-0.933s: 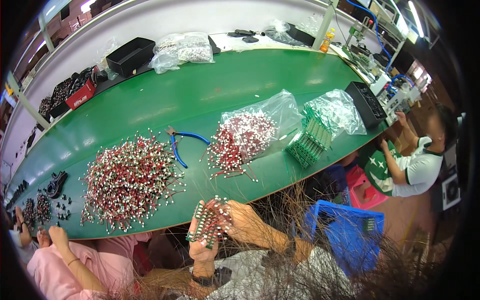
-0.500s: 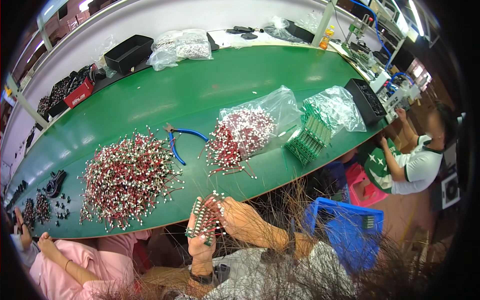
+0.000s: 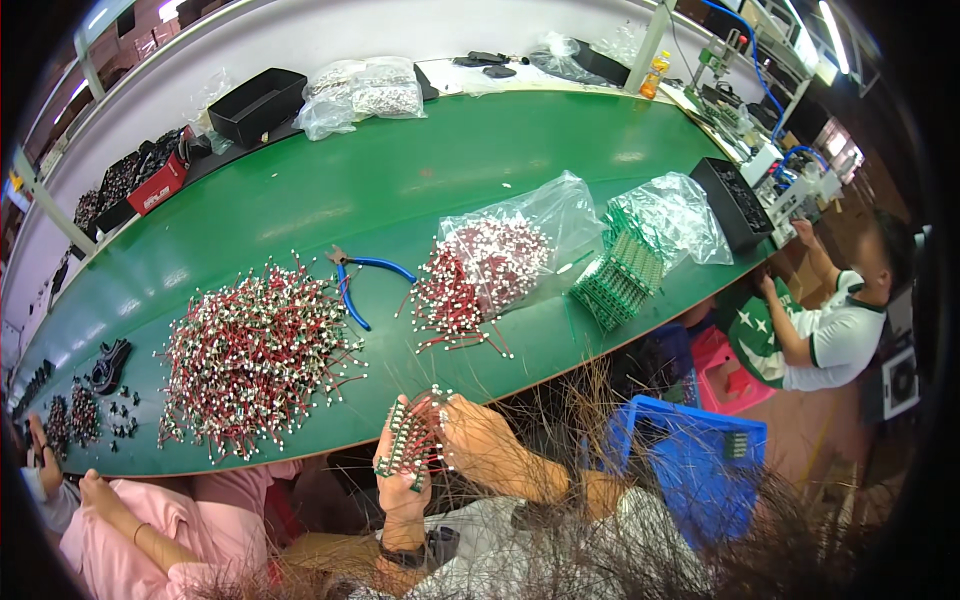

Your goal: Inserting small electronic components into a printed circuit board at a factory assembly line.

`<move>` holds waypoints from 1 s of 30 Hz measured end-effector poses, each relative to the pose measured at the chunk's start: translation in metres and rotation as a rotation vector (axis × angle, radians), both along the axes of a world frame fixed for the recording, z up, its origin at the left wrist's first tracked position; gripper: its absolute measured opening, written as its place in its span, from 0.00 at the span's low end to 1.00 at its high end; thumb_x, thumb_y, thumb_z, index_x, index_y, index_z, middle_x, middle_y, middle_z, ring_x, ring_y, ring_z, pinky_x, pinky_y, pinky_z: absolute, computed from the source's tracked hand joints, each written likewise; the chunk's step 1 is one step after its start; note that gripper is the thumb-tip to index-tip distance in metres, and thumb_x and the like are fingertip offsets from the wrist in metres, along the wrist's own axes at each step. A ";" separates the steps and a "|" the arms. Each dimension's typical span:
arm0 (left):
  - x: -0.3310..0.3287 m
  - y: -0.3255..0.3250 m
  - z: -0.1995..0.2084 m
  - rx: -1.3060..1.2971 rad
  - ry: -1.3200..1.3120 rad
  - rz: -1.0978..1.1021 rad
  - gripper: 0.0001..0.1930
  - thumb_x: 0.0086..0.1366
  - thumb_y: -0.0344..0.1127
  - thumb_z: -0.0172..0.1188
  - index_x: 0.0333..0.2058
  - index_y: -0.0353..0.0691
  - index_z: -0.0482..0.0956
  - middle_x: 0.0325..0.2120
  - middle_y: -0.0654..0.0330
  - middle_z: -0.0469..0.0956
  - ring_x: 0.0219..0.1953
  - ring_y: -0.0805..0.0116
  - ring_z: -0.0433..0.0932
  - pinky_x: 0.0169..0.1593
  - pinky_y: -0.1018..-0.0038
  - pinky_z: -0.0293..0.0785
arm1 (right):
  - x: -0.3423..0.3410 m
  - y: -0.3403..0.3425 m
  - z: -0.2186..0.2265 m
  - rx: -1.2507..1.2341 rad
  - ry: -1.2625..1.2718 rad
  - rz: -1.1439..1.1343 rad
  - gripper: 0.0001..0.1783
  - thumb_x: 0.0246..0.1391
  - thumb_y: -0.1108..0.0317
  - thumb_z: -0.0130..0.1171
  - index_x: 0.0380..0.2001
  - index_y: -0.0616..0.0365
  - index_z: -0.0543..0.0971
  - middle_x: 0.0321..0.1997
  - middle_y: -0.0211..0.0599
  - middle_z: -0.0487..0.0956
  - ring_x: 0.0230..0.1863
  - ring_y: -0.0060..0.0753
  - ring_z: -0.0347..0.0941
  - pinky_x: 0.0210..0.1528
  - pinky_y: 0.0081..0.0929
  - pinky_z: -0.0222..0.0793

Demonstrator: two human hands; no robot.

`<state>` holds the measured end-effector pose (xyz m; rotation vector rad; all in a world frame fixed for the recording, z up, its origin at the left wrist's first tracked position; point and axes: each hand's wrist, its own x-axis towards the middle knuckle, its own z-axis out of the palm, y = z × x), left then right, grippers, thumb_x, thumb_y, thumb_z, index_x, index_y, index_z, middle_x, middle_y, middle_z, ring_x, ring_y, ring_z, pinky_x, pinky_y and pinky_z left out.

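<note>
Just off the table's near edge, my left hand (image 3: 403, 500) grips a green circuit board panel (image 3: 408, 440) with a row of small parts along it. Red wires (image 3: 436, 425) with white connector ends stick out from the panel's right side. My right hand (image 3: 480, 440) is closed at those wires, its fingertips partly hidden by wires and blurred strands of hair. Ahead to the left lies a big heap of red wire pieces with white ends (image 3: 255, 360). A second heap of red wires (image 3: 455, 290) spills out of a clear bag (image 3: 570, 205) ahead.
Blue-handled cutters (image 3: 350, 285) lie between the heaps. Stacked green board panels (image 3: 622, 275) and a black tray (image 3: 735, 205) stand at the right. Below the table edge is a blue bin (image 3: 690, 470). People sit at left, in pink (image 3: 150, 520), and right, in white (image 3: 840, 330).
The panel and both hands have shifted very slightly, with the panel tilted a little differently. The person in pink has moved a hand slightly. The heaps look the same.
</note>
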<state>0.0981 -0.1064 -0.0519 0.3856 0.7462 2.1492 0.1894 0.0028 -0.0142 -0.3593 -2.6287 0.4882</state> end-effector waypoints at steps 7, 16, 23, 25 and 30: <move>0.002 0.001 0.001 -0.016 -0.024 -0.009 0.53 0.47 0.43 0.67 0.66 0.21 0.49 0.60 0.37 0.65 0.62 0.48 0.68 0.68 0.60 0.60 | 0.000 -0.002 -0.008 0.039 -0.036 -0.023 0.14 0.37 0.71 0.63 0.30 0.64 0.77 0.37 0.38 0.72 0.44 0.38 0.71 0.45 0.28 0.73; -0.014 -0.013 -0.021 0.105 -0.480 -0.099 0.45 0.51 0.46 0.52 0.66 0.28 0.52 0.60 0.36 0.65 0.60 0.44 0.69 0.65 0.54 0.63 | 0.010 -0.011 0.003 -0.143 0.429 0.075 0.36 0.44 0.58 0.66 0.57 0.60 0.72 0.57 0.53 0.69 0.59 0.54 0.66 0.62 0.51 0.61; 0.023 -0.030 0.006 -0.215 -0.201 -0.316 0.32 0.70 0.51 0.44 0.67 0.39 0.57 0.65 0.52 0.62 0.67 0.56 0.59 0.69 0.57 0.54 | -0.013 -0.009 0.016 0.090 0.351 -0.053 0.33 0.57 0.48 0.55 0.63 0.49 0.69 0.63 0.49 0.65 0.65 0.54 0.62 0.67 0.63 0.46; 0.022 -0.030 -0.016 -0.281 -0.165 -0.301 0.37 0.68 0.57 0.44 0.67 0.37 0.56 0.64 0.51 0.63 0.66 0.56 0.62 0.67 0.58 0.58 | -0.021 -0.004 0.016 0.000 0.270 -0.051 0.35 0.57 0.44 0.53 0.64 0.50 0.67 0.62 0.48 0.65 0.65 0.55 0.61 0.68 0.66 0.40; 0.001 -0.021 -0.016 -0.087 -0.096 -0.225 0.49 0.63 0.71 0.44 0.67 0.32 0.53 0.63 0.48 0.64 0.61 0.52 0.68 0.64 0.56 0.67 | -0.008 0.020 0.026 -0.064 0.399 -0.019 0.28 0.51 0.59 0.62 0.56 0.53 0.75 0.53 0.44 0.73 0.55 0.50 0.70 0.59 0.54 0.60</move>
